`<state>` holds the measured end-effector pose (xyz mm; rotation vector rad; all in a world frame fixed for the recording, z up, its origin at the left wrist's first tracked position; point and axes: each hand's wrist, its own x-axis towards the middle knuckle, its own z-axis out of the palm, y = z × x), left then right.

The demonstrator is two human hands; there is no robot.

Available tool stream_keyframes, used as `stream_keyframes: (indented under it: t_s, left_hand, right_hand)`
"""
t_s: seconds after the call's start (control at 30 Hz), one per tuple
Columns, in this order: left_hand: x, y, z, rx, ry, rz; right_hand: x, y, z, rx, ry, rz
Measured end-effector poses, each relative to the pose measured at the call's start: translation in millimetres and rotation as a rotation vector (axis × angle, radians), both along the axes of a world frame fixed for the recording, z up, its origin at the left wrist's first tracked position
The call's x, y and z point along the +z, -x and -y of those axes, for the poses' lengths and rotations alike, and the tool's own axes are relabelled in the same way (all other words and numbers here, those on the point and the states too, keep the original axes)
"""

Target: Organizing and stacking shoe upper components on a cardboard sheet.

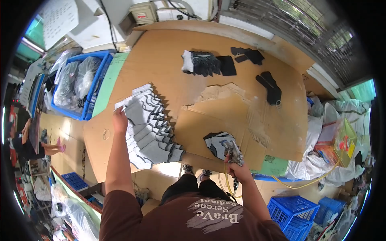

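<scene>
A fanned row of pale grey cut pieces with dark edges (pixel 150 130) overlaps on the cardboard-covered table at the left. At its upper left corner, my left hand (pixel 120 120) is closed on the edge of one pale grey piece. My right hand (pixel 240 170) grips a metal spray gun (pixel 232 150) near the table's front edge, with a yellowish hose hanging below it. Partly behind the gun lies a small stack of similar pale pieces with black edges (pixel 214 143).
Farther back on the cardboard (pixel 161 52) are a bundle of black pieces (pixel 205 64), more black pieces (pixel 250 55) and a black sock-shaped piece (pixel 268 86). A blue crate (pixel 87 116) with plastic bags stands left; blue crates (pixel 291 209) sit lower right. Another person (pixel 30 140) is far left.
</scene>
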<state>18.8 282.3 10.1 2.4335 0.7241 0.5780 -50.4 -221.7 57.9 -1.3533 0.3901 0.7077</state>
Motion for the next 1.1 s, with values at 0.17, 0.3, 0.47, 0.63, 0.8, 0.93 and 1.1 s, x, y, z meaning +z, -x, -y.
stream_keyframes:
  t_s: [0.17,0.3,0.47,0.63,0.8,0.93,1.1]
  left_hand:
    - [33.7,9.4,187.9,-0.401,0.604,-0.119]
    - [6.4,21.8,281.3,-0.854,0.173,-0.079]
    - [-7.3,25.8,308.4,-0.864,0.144,-0.152]
    - [-23.0,42.0,313.1,-0.783,0.197,-0.077]
    - [-26.4,42.1,316.0,-0.614,0.433,-0.13]
    - [-21.1,38.3,315.9,-0.607,0.393,-0.146]
    - [-20.4,37.5,315.9,-0.579,0.398,-0.17]
  right_hand:
    - [2.8,4.9,2.6,0.041,0.017,-0.006]
    - [1.9,8.9,-4.8,0.032,0.061,-0.021]
    - [-8.0,16.7,5.3,0.083,0.075,-0.021]
    - [-9.4,19.9,3.4,0.087,0.069,-0.006]
    - [-6.4,17.1,-2.0,0.124,0.048,-0.022]
    - [-12.6,18.4,-2.0,0.108,0.017,-0.009]
    - [-17.3,19.1,-0.8,0.082,0.014,0.0]
